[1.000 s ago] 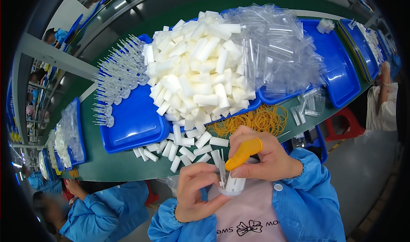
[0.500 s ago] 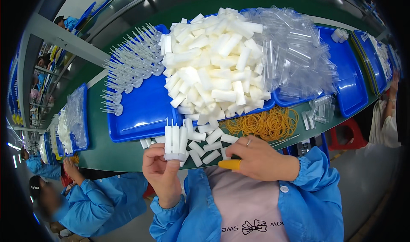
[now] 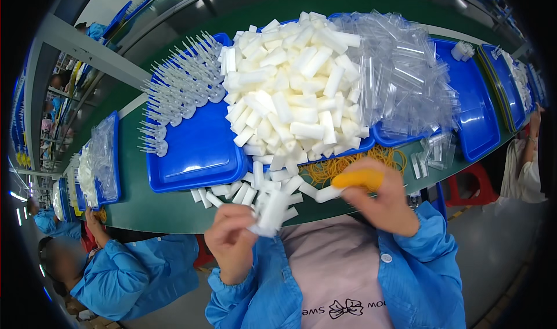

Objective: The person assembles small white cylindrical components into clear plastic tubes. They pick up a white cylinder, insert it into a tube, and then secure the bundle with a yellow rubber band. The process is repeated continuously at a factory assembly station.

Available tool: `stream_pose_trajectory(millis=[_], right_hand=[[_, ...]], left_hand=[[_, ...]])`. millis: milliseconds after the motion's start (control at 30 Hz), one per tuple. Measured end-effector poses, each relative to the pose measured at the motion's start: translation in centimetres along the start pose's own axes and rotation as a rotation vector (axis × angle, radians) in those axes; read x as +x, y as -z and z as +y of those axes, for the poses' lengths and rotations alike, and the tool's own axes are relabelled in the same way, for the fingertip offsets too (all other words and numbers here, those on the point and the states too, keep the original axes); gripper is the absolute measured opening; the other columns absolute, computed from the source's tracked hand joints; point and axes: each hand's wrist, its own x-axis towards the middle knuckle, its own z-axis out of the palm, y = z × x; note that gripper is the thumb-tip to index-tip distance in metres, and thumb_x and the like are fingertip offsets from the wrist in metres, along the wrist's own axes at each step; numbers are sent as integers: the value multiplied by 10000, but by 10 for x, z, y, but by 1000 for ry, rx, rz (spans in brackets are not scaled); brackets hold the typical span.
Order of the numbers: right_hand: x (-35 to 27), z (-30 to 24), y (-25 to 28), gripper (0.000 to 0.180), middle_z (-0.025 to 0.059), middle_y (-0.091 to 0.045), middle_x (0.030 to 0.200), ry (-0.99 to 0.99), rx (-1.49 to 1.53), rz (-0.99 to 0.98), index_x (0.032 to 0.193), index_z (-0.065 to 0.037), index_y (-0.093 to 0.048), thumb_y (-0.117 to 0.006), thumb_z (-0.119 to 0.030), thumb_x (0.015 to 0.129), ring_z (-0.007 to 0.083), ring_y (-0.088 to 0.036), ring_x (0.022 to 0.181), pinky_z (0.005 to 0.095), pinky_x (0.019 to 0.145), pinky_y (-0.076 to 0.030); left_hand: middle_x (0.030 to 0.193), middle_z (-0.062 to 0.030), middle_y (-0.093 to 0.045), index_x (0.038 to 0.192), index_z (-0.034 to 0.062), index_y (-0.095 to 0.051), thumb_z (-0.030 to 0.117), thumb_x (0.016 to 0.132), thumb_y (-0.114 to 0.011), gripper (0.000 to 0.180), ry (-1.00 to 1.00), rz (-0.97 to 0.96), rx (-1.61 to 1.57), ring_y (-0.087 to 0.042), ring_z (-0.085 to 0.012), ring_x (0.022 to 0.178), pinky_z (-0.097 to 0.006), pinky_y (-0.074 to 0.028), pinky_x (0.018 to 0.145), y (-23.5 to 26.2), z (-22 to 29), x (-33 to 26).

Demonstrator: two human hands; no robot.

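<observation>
Near the table's front edge my left hand point(image 3: 231, 239) pinches a white plastic base with upright prongs point(image 3: 270, 214), tilted to the right and blurred by motion. White foam sleeves sit on its prongs. My right hand point(image 3: 384, 198), a yellow finger cot point(image 3: 358, 180) on one finger, holds a white foam cylinder point(image 3: 329, 194) by its end, apart from the base. Loose foam cylinders point(image 3: 238, 194) lie on the green table between and behind my hands. Orange rubber bands point(image 3: 331, 171) lie just beyond my right hand, partly hidden by it.
A large heap of foam cylinders point(image 3: 290, 91) fills the middle tray. Pronged bases point(image 3: 183, 85) stand in the blue tray point(image 3: 194, 161) on the left. Clear plastic sleeves point(image 3: 400, 73) are piled at right, beside another blue tray point(image 3: 478, 120). A co-worker point(image 3: 133, 277) sits at lower left.
My right hand has moved right and lifted, now with a foam cylinder in its fingers. My left hand has shifted slightly right and down, tipping the pronged base from upright toward the right.
</observation>
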Motion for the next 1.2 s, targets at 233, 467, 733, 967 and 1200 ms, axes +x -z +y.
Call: stream_pose_trajectory(millis=[233, 467, 733, 967, 1200], right_hand=[[10, -8, 23, 148, 57, -629, 970, -365, 630, 57, 995, 26, -622, -574, -54, 880, 99, -577, 892, 238, 812, -458], [8, -4, 22, 159, 46, -632, 932, -452, 716, 7, 990, 17, -635, -591, -90, 880, 92, -579, 866, 243, 799, -462], [10, -10, 18, 120, 29, -610, 907, -414, 646, 73, 948, -1, -627, -608, -78, 859, 80, -547, 844, 233, 781, -439], [13, -13, 22, 92, 25, -609, 863, -340, 497, -69, 880, -1, -636, -640, -73, 823, 76, -536, 848, 227, 774, -418], [9, -18, 3, 106, 41, -606, 824, -157, 375, -143, 874, -42, -657, -691, -83, 782, 160, -554, 847, 290, 769, -432]], left_hand=[[880, -95, -628, 867, 26, -716, -63, 612, -686, 271, -146, -437, 83, -597, -238, 774, -327, -476, 677, -20, 19, 4], [887, -93, -629, 887, 35, -717, -58, 586, -682, 317, -167, -484, 131, -600, -240, 765, -331, -478, 674, -25, 22, 6], [886, -94, -633, 902, 30, -712, -59, 577, -673, 340, -208, -549, 135, -605, -228, 743, -333, -479, 655, -24, 27, 11], [853, -69, -638, 817, 66, -724, -62, 598, -685, 256, -186, -543, 185, -584, -211, 730, -296, -468, 633, -24, 29, 11], [908, -111, -640, 934, 33, -701, -28, 632, -714, 309, -204, -445, 283, -615, -237, 760, -310, -497, 671, -31, 30, 6]])
